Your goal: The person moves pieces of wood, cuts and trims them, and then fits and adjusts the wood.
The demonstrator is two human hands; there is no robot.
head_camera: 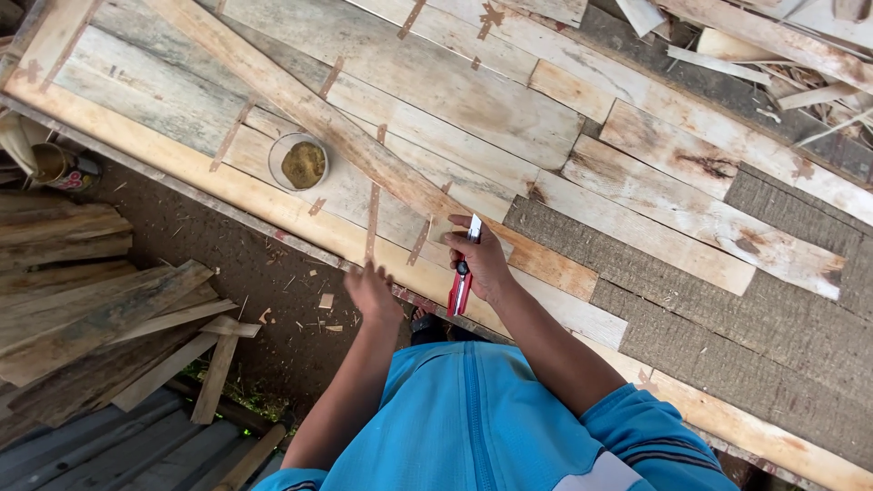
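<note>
Near the middle of the frame the right hand (480,259) is closed around a red utility knife (462,280), blade end up against a small wood strip (443,229), likely to keep the cut steady. The left hand (371,291) sits at the near edge of the plank panel (436,91), fingers loosely spread and holding nothing, seemingly bracing. A long slat (300,105) runs diagonally across the boards. A round tub of brownish paste (300,162) waits within reach at upper left. Loose planks (91,309) crowd the lower left; bare ground lies between.
</note>
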